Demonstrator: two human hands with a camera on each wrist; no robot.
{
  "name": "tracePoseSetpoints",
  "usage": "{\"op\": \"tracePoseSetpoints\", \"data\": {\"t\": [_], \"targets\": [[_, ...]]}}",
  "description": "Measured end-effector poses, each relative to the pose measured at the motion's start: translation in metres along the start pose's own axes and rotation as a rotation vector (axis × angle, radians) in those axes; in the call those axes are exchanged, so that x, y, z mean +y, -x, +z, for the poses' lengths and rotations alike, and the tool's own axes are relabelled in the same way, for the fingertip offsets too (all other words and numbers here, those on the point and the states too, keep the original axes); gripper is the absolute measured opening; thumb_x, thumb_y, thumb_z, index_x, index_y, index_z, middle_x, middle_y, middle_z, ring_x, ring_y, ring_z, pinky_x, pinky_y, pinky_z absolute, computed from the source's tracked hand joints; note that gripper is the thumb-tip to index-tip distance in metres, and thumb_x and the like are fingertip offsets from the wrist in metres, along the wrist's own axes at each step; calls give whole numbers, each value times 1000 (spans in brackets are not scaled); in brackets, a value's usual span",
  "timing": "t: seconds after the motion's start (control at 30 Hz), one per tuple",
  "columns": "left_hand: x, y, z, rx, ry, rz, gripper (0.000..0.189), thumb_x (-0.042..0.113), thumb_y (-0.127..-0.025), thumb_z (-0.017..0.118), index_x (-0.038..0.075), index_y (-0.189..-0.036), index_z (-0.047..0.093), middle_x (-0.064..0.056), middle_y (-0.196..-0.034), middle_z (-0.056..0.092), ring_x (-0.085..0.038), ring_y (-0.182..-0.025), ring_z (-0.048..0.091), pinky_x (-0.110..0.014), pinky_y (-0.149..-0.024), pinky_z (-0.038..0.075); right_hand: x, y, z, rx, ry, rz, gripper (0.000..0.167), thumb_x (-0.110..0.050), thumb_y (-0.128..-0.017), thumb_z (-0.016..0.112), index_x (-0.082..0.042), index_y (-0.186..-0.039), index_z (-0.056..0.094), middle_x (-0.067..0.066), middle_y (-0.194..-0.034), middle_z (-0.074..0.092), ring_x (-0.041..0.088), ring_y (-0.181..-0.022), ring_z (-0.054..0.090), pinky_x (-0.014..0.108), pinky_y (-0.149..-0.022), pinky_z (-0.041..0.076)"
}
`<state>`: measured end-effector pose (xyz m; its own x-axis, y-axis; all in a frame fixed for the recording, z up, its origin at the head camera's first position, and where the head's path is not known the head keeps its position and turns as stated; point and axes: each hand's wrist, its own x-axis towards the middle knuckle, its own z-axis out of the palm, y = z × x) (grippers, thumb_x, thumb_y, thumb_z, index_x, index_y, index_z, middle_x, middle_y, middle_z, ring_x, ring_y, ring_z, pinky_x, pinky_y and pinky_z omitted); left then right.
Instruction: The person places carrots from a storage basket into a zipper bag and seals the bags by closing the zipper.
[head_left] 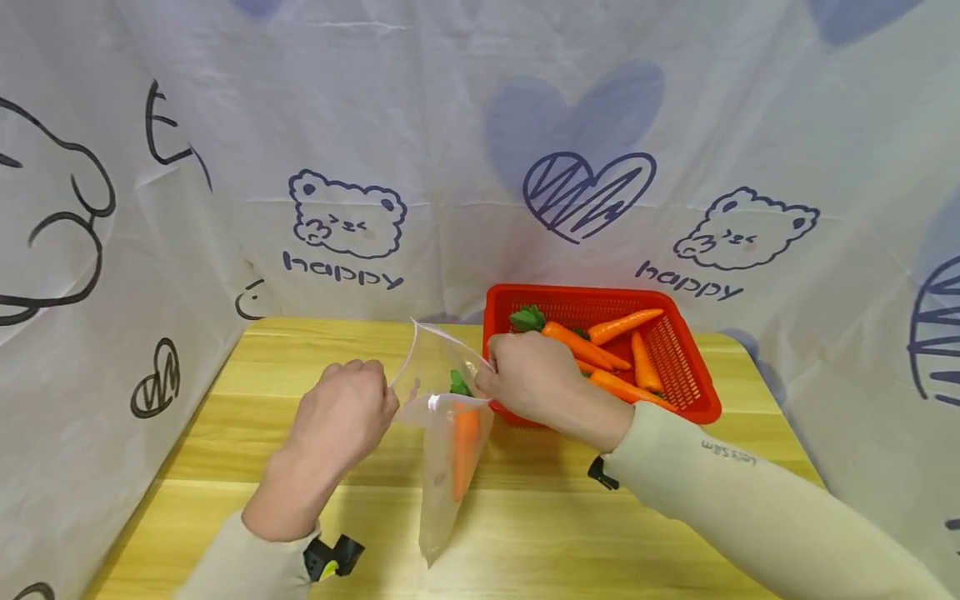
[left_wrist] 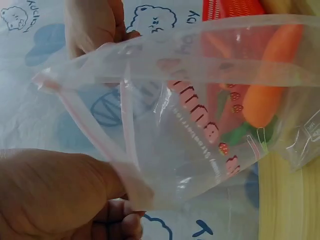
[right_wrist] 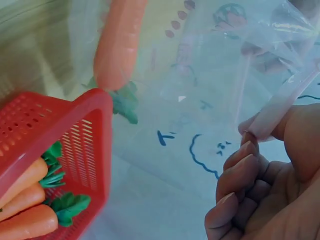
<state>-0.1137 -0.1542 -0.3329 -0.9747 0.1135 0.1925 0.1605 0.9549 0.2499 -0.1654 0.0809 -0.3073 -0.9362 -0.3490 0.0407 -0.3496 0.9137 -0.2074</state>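
Between the two hands hangs a clear zip bag (head_left: 438, 467), its mouth spread apart, with printed strawberries and lettering showing in the left wrist view. One carrot (head_left: 465, 450) with a green top stands inside it, leafy end up. My left hand (head_left: 341, 412) pinches the left side of the bag's mouth. On the opposite side, my right hand (head_left: 536, 379) pinches the rim between thumb and forefinger, as the right wrist view shows (right_wrist: 265, 180). The bag's lower tip reaches down toward the table.
A red plastic basket (head_left: 693, 375) stands at the back right, behind the right hand, holding several carrots (head_left: 626, 325). The wooden table (head_left: 360, 533) is backed by a white cloth (head_left: 450, 125) printed with bears and hearts. A dark wrist mount (head_left: 333, 558) sits at the left cuff.
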Motion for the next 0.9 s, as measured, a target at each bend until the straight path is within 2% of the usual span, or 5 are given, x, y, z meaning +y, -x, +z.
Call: {"op": "tracePoseSetpoints", "data": {"t": [0.13,0.23,0.4,0.63,0.9], "targets": [[-6,-2,-9,26,15,-108,25,10,-91,48,8,-66,49,-9,-66,51,-31,-63,51,-49,-50,49,1,-1,-11,-4,-5,20,27,-28,-90,63,-19,-66,54,-5,-60,48,20,-61,55,36,-55,41],[-11,-3,-20,-10,10,-157,25,10,-90,47,9,-65,48,-8,-64,48,-29,-60,50,-48,-48,46,5,-3,-22,-32,-3,25,31,-25,-87,65,-19,-61,49,-4,-59,39,20,-60,49,34,-54,35],[-4,-5,-19,-46,24,-1,25,9,-91,54,12,-66,50,-3,-64,48,-23,-58,48,-39,-49,42,10,-5,-23,-81,-15,13,25,-23,-84,64,-18,-63,50,-4,-59,40,20,-60,49,33,-55,35],[5,-8,-2,178,-37,132,25,6,-84,59,13,-63,46,-3,-61,45,-27,-58,45,-38,-52,37,11,-2,-11,33,-44,-14,18,-23,-88,64,-19,-73,55,-2,-65,52,21,-64,55,34,-58,41],[0,-7,6,262,-60,214,26,5,-81,62,12,-64,44,-2,-59,40,-24,-56,39,-34,-52,31,23,1,-6,99,-117,-65,14,-19,-88,63,-18,-75,60,-4,-65,53,19,-62,53,33,-60,42]]}}
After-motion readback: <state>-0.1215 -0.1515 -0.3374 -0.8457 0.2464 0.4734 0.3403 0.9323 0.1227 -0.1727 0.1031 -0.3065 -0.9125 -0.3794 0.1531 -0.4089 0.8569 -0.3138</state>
